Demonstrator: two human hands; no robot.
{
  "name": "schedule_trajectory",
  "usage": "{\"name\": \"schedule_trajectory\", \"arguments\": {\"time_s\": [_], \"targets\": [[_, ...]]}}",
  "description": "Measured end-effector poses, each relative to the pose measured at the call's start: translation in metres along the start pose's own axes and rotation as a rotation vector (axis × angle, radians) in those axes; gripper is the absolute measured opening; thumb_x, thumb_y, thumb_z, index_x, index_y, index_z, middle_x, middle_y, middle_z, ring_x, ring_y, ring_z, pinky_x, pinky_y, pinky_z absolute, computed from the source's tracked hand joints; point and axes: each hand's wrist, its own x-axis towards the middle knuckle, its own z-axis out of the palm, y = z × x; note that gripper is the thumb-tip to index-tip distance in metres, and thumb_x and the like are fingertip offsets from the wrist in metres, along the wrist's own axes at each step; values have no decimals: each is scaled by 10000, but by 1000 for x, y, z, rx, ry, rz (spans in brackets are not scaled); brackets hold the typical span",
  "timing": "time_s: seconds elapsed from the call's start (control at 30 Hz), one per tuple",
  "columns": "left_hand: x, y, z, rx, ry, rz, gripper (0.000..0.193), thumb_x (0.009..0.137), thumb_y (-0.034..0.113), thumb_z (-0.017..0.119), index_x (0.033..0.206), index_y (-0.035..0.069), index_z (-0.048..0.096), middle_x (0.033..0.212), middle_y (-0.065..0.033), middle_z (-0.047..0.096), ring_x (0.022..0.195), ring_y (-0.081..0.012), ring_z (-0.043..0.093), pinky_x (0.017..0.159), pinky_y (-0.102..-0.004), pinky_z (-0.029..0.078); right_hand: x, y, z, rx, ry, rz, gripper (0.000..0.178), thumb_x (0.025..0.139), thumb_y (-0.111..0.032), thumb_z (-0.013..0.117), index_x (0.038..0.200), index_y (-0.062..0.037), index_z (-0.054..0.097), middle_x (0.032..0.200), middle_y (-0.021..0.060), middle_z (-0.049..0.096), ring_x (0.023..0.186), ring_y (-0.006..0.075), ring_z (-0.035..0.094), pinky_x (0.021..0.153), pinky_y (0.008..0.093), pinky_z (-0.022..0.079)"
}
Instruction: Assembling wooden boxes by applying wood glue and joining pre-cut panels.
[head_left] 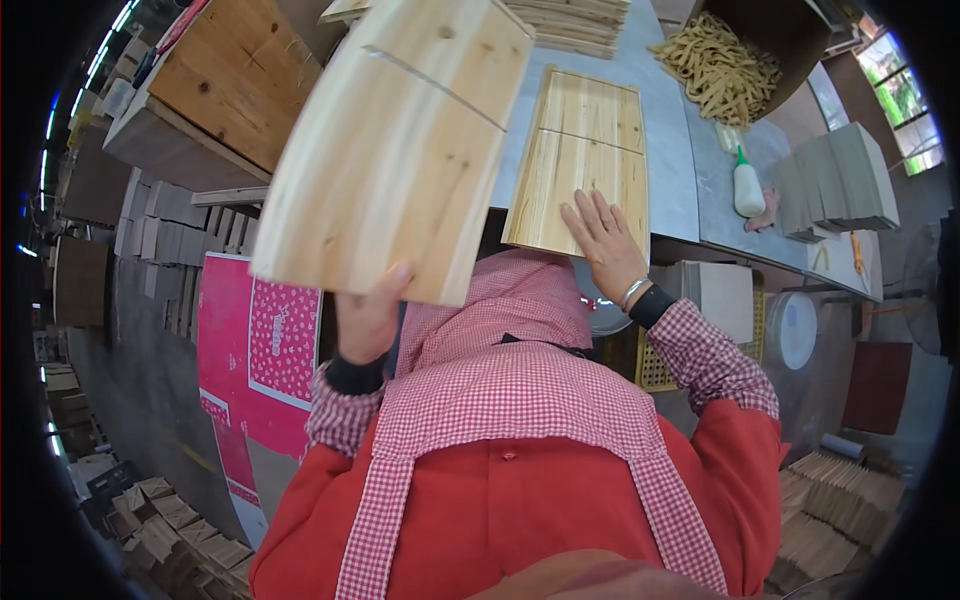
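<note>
Above the grey table [670, 150], on the person's left side, a wide pale wooden panel [400, 150] is lifted off the surface and tilted, its near edge resting in the left hand [368, 318]. That hand is closed on the lower edge, thumb up on the top face and the fingers hidden underneath. The panel is made of boards joined side by side, with a dark seam or cut running across it, so it looks stiff and flat but fairly light for its size; held at one edge by one hand, it would likely lever hard against the wrist and could give along that seam. A grip at mid-edge, or with a second hand on the far side, seems safer.

A smaller panel [585, 160] of the same wood lies flat on the table, its near end at the table edge. The right hand [605, 245] lies on it, open and flat, fingers spread, pressing rather than gripping.

Further back sit a stack of grey boards [835, 180], a box of pale wood strips [720, 65], and a white glue bottle [748, 185].
</note>
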Motion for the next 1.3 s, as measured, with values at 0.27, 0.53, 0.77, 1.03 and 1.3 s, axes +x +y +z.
{"name": "schedule_trajectory", "arguments": {"time_s": [0.27,0.53,0.77,1.03,1.3], "targets": [[65,-44,55,435,-177,54,286,824,25,630,1088,-72,578,997,-108,656,909,-162,625,779,-286,492,-1,-2,-4,49,-3,1,736,753,6,525,1447,-106,307,1502,144,274,1400,341,239,1116,454,244],[76,-68,74,514,-171,127,269,818,31,625,1056,-86,585,952,-138,667,837,-196,649,720,-294,506,1,2,-5,98,-13,18,705,772,-33,521,1443,-116,323,1503,137,277,1404,334,232,1118,449,237],[63,-63,98,493,-193,109,304,823,42,626,1087,-95,564,981,-156,655,845,-205,649,734,-293,506,0,4,-7,141,-15,10,692,779,-42,514,1441,-127,333,1503,127,281,1408,333,223,1120,448,233],[69,-69,91,725,-302,70,350,855,26,617,1180,-66,526,1070,-139,615,980,-184,590,825,-305,486,0,10,-13,138,-94,96,683,789,-71,547,1436,-119,335,1514,137,257,1407,336,222,1114,460,238],[67,-72,77,536,-230,-17,387,881,35,616,1239,-50,495,1157,-97,574,1017,-153,545,891,-280,440,-50,192,-35,72,719,671,326,810,-128,590,1110,-2,590,1116,206,592,1089,376,520,943,454,383]]}}
